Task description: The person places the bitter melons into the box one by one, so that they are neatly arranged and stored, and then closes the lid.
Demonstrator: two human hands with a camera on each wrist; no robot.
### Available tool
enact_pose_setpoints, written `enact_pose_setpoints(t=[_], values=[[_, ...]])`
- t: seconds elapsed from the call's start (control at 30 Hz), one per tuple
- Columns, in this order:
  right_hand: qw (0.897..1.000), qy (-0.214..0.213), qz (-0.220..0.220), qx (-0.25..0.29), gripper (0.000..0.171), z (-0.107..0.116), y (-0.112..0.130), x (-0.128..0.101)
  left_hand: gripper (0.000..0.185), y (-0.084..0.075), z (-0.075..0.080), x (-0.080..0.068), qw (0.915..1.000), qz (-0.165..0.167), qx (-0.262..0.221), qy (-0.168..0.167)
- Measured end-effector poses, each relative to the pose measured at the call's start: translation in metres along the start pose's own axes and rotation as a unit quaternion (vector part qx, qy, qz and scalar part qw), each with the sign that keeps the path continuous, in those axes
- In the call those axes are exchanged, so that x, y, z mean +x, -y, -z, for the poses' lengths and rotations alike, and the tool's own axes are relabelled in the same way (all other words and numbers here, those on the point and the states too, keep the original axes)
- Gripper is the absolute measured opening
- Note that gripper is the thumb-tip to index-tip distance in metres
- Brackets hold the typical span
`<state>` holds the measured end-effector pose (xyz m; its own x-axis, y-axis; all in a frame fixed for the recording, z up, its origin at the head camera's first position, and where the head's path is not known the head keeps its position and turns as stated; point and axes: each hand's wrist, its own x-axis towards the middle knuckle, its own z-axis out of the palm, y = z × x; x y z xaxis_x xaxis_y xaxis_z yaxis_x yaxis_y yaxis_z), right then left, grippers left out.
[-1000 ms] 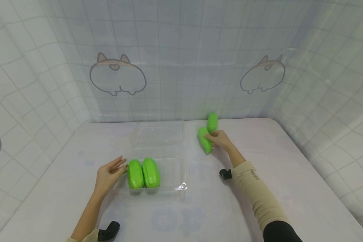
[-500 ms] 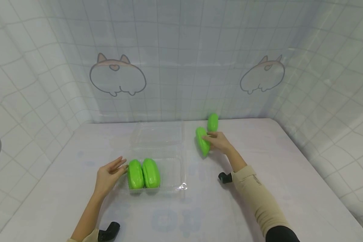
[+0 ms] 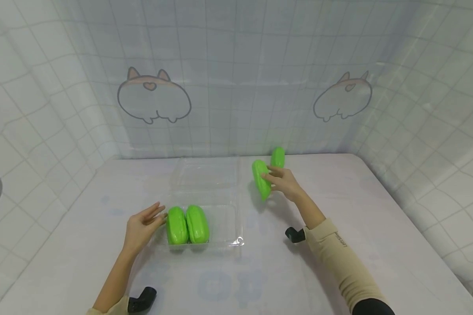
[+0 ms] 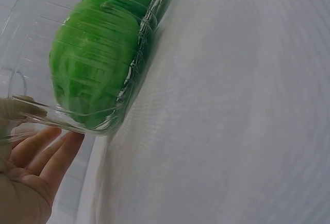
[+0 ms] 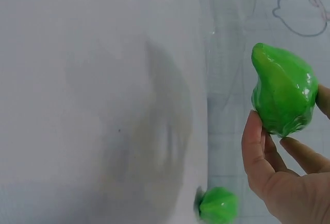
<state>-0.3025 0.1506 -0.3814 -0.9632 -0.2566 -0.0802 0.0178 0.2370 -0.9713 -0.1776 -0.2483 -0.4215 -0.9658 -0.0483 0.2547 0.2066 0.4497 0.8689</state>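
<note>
The green toy gourd [image 3: 261, 179] that we see in the right hand [image 3: 284, 183] is lifted off the tablecloth [image 3: 378, 227], up and to the right of the clear plastic clamshell box [image 3: 224, 223], which we take as our landmark. The fingers [image 5: 256, 147] and thumb of that hand are curled round the gourd's lower end, and in the right wrist view its pointed end sticks up free of the hand. Just behind the held gourd, farther from the box and close to the tiled backdrop [image 3: 236, 78], another green gourd [image 3: 277, 157] lies on the cloth. Inside the box, in its left half, two more green gourds [image 3: 187, 224] lie side by side, touching each other. The left hand [image 3: 142, 227] is at the box's left wall, its fingers [image 4: 49, 152] straight and relaxed, the tips against the clear plastic and gripping nothing. The box's lid [image 3: 206, 174] lies open flat on the far side of the tray. The backdrop behind the box bears outline drawings of a corgi's rear [image 3: 153, 94].
</note>
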Motion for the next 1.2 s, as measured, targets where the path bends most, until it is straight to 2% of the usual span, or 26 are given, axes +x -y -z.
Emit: enact_pose_setpoints(t=[0.27,0.53,0.73,1.2], values=[[1.000,0.008,0.009,0.002,0.060,-0.010,0.031,-0.023,0.047,0.003,0.000,0.001,1.0000,0.000,-0.006,0.002],[0.999,-0.008,0.030,-0.007,0.061,-0.014,0.018,-0.018,0.047,0.005,0.000,0.000,0.9998,-0.007,-0.018,0.001],[0.999,-0.016,0.031,-0.009,0.058,-0.022,0.018,-0.025,0.047,0.003,0.000,-0.002,0.9998,-0.004,-0.019,0.002],[0.998,0.011,0.066,0.002,0.052,-0.044,0.020,-0.039,0.048,0.003,0.000,-0.002,0.9999,0.009,-0.010,0.004]])
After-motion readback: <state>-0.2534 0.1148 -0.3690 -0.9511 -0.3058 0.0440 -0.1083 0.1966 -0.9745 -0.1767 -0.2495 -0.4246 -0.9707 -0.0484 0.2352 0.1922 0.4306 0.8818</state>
